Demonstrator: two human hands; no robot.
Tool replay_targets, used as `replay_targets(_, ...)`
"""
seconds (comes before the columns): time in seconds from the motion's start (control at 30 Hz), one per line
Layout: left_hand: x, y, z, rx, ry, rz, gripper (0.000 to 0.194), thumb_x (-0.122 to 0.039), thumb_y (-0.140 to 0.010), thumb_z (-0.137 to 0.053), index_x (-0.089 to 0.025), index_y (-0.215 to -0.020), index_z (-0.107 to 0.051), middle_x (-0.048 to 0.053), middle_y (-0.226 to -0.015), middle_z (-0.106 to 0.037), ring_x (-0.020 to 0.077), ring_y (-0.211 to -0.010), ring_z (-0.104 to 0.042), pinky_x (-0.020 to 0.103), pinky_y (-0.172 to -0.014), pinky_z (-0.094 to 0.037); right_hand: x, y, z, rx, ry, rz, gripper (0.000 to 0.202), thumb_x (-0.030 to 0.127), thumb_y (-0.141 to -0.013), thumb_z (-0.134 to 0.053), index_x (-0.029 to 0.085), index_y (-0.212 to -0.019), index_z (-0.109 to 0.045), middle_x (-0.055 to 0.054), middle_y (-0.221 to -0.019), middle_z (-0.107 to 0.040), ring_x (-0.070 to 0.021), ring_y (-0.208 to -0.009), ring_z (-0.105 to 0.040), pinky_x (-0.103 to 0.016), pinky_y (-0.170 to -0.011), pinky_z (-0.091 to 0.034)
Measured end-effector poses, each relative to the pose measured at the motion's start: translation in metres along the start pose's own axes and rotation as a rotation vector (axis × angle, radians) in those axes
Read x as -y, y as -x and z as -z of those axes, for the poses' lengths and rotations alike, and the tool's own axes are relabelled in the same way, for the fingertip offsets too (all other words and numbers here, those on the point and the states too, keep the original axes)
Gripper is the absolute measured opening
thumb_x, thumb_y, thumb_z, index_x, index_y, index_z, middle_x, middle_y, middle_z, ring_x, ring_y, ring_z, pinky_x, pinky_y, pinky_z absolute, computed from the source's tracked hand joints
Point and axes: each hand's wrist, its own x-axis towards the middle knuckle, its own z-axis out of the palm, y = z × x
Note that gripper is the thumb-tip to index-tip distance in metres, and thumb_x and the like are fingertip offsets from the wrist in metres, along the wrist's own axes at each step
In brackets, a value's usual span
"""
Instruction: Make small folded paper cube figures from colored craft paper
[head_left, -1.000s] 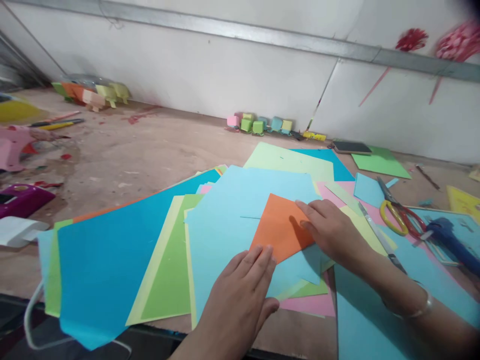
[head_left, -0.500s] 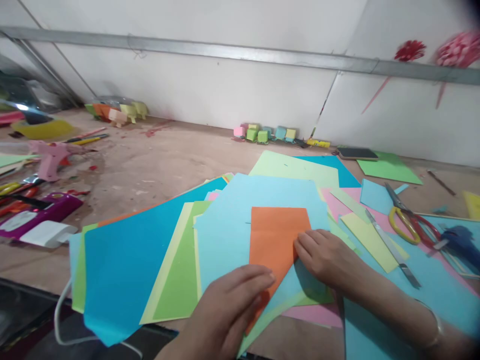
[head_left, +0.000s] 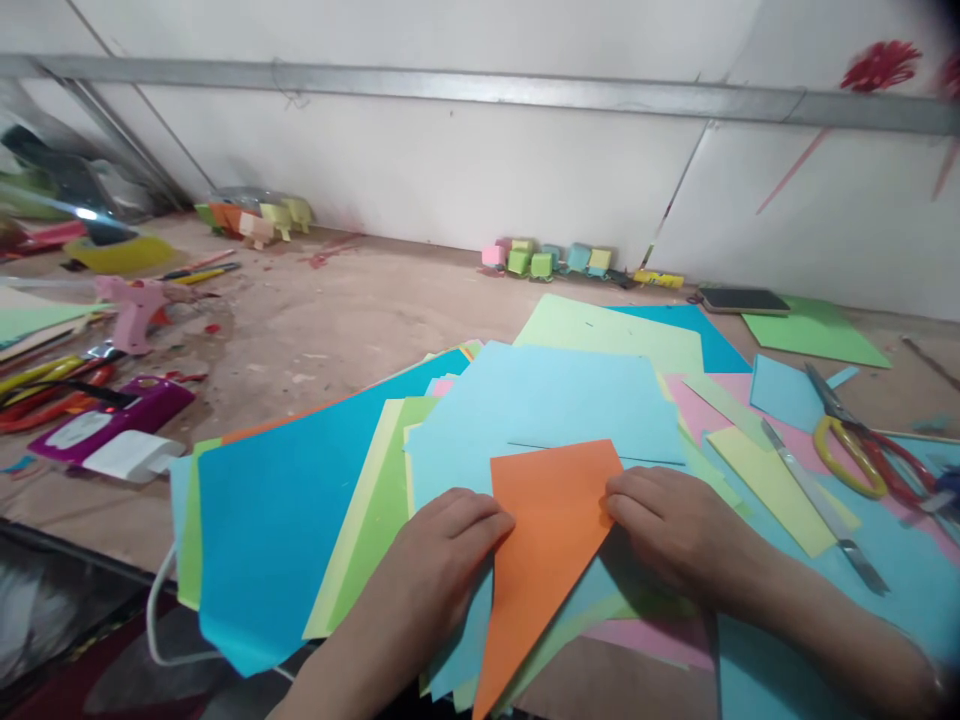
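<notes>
Left hand [head_left: 442, 555] is holding the left edge of the orange sheet [head_left: 540, 530], fingers bunched; good technique means those fingertips are bearing lightly and flat, not rucking the paper. Between the hands, the sheet should be lying even, with both hands pulling equally, since slack would be letting it bow and uneven pull would be skewing it. Right hand [head_left: 675, 530] is closing its fingertips on the right edge; that grip should be staying shallow so the edge isn't curling or denting. Thumb placement: can't tell on either side. Hands are working apart, paper bridging the gap. Layout, left to right: dark blue sheet [head_left: 285, 500] is lying beyond the left hand's outer side. Orange sheet is sitting directly between the hands, wide end at the fingertips, pointed end running down between the forearms toward the person. Light blue sheet [head_left: 555, 390] is showing just past the fingertips. Knife [head_left: 814, 498] is lying outside the right hand, scissors [head_left: 829, 400] farther out on that same side.
</notes>
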Motion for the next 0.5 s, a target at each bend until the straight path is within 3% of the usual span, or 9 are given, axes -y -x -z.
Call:
replay_targets(0.13, -0.002, 0.004, 0.001, 0.052, 0.058, 0.063, 0.034, -0.007, -0.09, -0.041, -0.017, -0.112, -0.064, 0.012, -0.106, -0.07, 0.0212, -0.092, -0.065, 0.033, -0.075, -0.057, -0.001, -0.001, -0.003, 0.007, -0.021, -0.017, 0.031, 0.004, -0.093, -0.033, 0.019, -0.079, -0.056, -0.005, -0.077, -0.062, -0.0165, -0.069, -0.051, -0.029, -0.061, -0.037)
replay_targets(0.33, -0.002, 0.004, -0.007, -0.077, 0.074, 0.084, 0.03, -0.009, -0.088, -0.04, -0.017, -0.099, -0.067, 0.01, -0.091, -0.074, 0.02, -0.078, -0.068, 0.031, -0.064, -0.057, -0.005, -0.004, -0.002, 0.0, -0.086, -0.039, 0.03, 0.003, -0.092, -0.032, 0.015, -0.085, -0.059, -0.008, -0.08, -0.064, -0.0173, -0.07, -0.054, -0.029, -0.061, -0.038)
replay_targets(0.5, -0.01, -0.004, -0.011, -0.112, -0.013, 0.38, 0.028, -0.016, -0.09, -0.036, -0.018, -0.088, -0.064, 0.009, -0.073, -0.072, 0.0239, -0.062, -0.068, 0.034, -0.052, -0.052, -0.015, -0.003, -0.001, 0.035, -0.223, -0.198, 0.022, 0.009, -0.094, -0.039, 0.016, -0.089, -0.059, -0.006, -0.079, -0.064, -0.0176, -0.071, -0.056, -0.028, -0.062, -0.043)
